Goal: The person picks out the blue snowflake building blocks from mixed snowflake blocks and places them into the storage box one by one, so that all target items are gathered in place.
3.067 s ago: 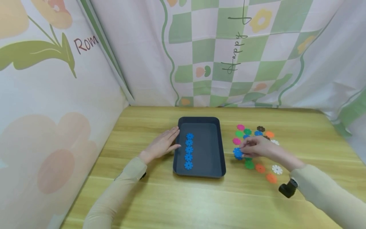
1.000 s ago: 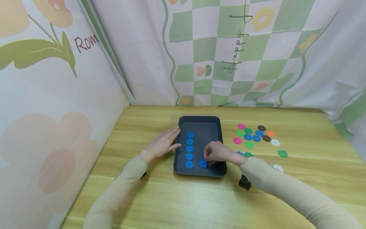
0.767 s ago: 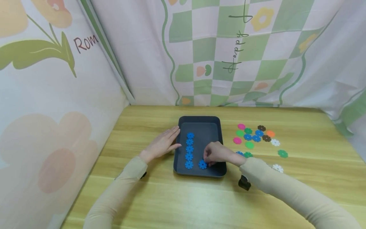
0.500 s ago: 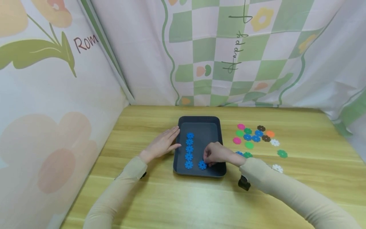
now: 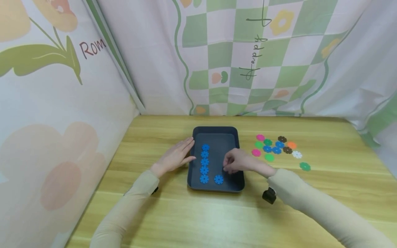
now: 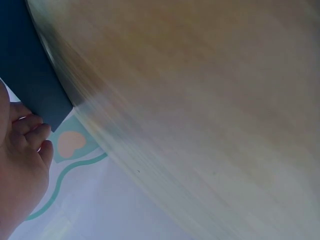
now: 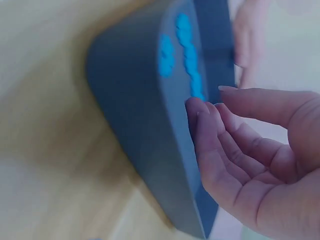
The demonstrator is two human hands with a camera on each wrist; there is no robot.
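Observation:
In the head view a dark tray holds a column of several blue flower discs near its left side. One separate blue disc lies flat to the right of the column's near end. My left hand rests against the tray's left rim with fingers extended. My right hand is over the tray's right part, above and right of the separate disc, not touching it. The right wrist view shows my right hand with bent fingers, thumb and fingertips apart, nothing between them. In the left wrist view my left hand touches the tray.
On the wooden table, right of the tray, lie loose flower discs: pink, green, blue, brown, orange and white. My right forearm hides part of the table. A patterned curtain hangs behind.
A blue disc has come from the right-hand group into the tray, and my right hand has let it go and lifted slightly up and right. My left hand has stayed at the rim.

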